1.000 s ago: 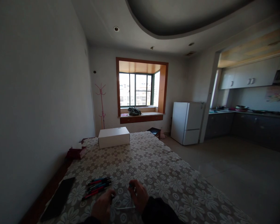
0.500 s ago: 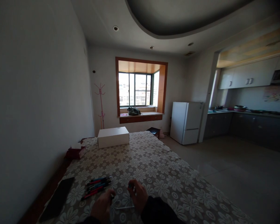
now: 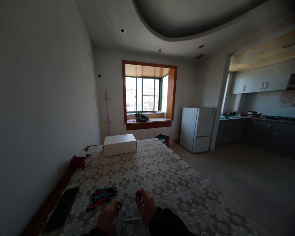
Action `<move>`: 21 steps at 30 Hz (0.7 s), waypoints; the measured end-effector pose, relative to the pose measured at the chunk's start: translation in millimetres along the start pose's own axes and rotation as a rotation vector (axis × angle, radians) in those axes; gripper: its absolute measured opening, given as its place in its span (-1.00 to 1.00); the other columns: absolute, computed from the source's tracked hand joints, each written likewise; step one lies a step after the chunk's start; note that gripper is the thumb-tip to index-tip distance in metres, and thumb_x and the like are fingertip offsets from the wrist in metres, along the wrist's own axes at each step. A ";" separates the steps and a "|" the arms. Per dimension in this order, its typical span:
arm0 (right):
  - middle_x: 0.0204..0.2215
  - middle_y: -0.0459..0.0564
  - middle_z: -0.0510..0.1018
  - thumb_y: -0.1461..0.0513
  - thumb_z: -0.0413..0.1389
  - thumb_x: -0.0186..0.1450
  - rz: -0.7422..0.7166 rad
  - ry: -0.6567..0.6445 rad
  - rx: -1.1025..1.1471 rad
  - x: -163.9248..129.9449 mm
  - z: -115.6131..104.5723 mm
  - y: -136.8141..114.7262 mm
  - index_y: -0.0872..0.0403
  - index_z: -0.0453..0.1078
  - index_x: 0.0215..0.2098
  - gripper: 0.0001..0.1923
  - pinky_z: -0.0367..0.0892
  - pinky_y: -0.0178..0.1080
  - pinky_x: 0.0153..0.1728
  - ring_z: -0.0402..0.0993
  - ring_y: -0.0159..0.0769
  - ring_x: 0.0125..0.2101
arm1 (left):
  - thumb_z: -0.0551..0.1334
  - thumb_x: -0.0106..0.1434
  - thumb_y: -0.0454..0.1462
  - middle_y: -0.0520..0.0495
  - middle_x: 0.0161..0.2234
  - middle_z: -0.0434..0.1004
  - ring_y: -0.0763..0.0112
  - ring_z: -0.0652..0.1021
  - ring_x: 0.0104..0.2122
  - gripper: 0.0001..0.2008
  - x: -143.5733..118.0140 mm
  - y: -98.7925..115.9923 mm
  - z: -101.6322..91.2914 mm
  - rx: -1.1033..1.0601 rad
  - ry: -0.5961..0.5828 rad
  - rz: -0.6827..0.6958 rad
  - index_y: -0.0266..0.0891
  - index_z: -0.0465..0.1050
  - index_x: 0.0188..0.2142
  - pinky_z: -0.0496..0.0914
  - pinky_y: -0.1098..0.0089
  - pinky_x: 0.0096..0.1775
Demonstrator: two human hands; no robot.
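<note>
Low over the flowered tablecloth [image 3: 162, 177], the left hand [image 3: 108, 218] and right hand [image 3: 145, 206] are curled close together, the right pinching a small blue-tipped piece [image 3: 137, 196] at its fingertips; what the left grips is too dim to tell. A thin clear strip [image 3: 131, 219] lies between the hands, and a bundle of red and blue pens [image 3: 104, 196] lies just beyond the left hand, a dark flat slab [image 3: 61, 209] farther to its left
</note>
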State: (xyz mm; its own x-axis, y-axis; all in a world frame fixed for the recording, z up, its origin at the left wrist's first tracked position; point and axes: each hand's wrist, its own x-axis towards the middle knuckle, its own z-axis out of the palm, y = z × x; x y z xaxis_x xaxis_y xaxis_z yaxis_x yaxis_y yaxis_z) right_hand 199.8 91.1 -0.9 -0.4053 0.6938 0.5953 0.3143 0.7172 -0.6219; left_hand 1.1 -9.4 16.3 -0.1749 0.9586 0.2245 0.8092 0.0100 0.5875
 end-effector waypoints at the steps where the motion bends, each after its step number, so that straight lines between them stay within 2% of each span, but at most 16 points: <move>1: -0.37 -0.12 0.52 0.29 0.04 0.31 -0.009 0.006 0.008 0.0 0.1 -0.5 -0.03 0.29 -0.20 -0.89 0.31 -0.34 -0.33 0.46 -0.36 -0.39 | -0.02 0.24 -0.42 0.00 -0.33 0.61 0.38 0.61 -0.28 -0.70 -0.1 0.0 -0.1 0.005 0.003 -0.003 -0.12 0.43 -0.20 0.40 0.49 -0.27; 6: -0.36 -0.10 0.52 0.28 0.04 0.32 -0.017 0.032 0.026 0.8 0.6 -2.1 -0.03 0.30 -0.20 -0.90 0.32 -0.32 -0.33 0.47 -0.33 -0.37 | -0.03 0.23 -0.43 0.00 -0.33 0.60 0.38 0.61 -0.28 -0.68 0.1 0.9 -1.0 0.013 -0.007 -0.003 -0.12 0.43 -0.19 0.40 0.48 -0.26; 11: -0.39 -0.10 0.52 0.29 0.04 0.31 -0.008 -0.001 0.008 1.6 0.4 -2.6 -0.04 0.31 -0.23 -0.91 0.31 -0.31 -0.34 0.48 -0.31 -0.38 | -0.02 0.24 -0.45 0.00 -0.34 0.58 0.38 0.60 -0.28 -0.68 1.5 -0.3 -0.7 0.029 -0.033 -0.015 -0.13 0.43 -0.19 0.37 0.48 -0.27; 18: -0.37 -0.09 0.52 0.26 0.04 0.34 -0.003 0.040 0.033 0.4 0.5 -1.0 -0.02 0.31 -0.20 -0.93 0.30 -0.31 -0.33 0.45 -0.34 -0.40 | -0.01 0.26 -0.47 0.02 -0.34 0.58 0.39 0.60 -0.28 -0.68 1.6 -3.2 1.6 0.019 -0.032 -0.006 -0.13 0.42 -0.18 0.35 0.49 -0.27; 21: -0.34 -0.07 0.53 0.27 0.03 0.34 0.000 0.004 0.023 0.4 1.9 2.3 -0.02 0.32 -0.18 -0.90 0.31 -0.31 -0.31 0.46 -0.33 -0.37 | -0.01 0.25 -0.48 0.02 -0.33 0.58 0.39 0.60 -0.27 -0.66 1.3 -1.6 0.6 0.027 -0.033 -0.006 -0.12 0.42 -0.17 0.35 0.48 -0.26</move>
State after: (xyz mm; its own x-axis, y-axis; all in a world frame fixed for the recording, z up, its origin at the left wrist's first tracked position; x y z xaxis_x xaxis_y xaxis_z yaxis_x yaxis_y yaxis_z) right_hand 198.8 92.9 -3.0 -0.4022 0.6938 0.5974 0.2946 0.7158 -0.6331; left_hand -0.1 -8.1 15.2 -0.1613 0.9675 0.1947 0.8233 0.0232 0.5671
